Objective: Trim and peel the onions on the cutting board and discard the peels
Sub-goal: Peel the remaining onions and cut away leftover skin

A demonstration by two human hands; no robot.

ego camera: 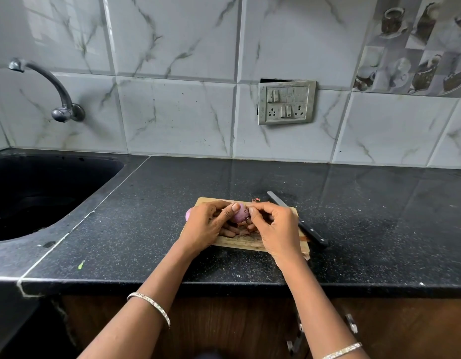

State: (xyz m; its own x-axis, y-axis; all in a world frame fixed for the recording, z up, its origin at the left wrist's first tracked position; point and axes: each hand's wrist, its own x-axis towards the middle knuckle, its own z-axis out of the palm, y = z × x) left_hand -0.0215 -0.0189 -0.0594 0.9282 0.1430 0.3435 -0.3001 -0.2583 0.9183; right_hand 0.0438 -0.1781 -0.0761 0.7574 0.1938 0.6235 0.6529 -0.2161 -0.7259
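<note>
A small wooden cutting board point(239, 243) lies on the black counter. Above it my left hand point(207, 228) grips a purple onion point(241, 213), thumb across its top. My right hand point(273, 229) pinches at the onion's right end with thumb and fingertips. A second purple onion point(188, 215) peeks out behind my left hand at the board's left edge. Brown peels point(246, 233) lie on the board under my fingers, mostly hidden. A black-handled knife point(298, 220) rests along the board's right edge, blade pointing away.
A black sink point(43, 193) is set into the counter point(146, 216) at the left, with a tap point(58, 99) on the tiled wall above it. A switch and socket plate point(286, 102) sits on the wall. A small green scrap point(81, 265) lies near the counter's front edge.
</note>
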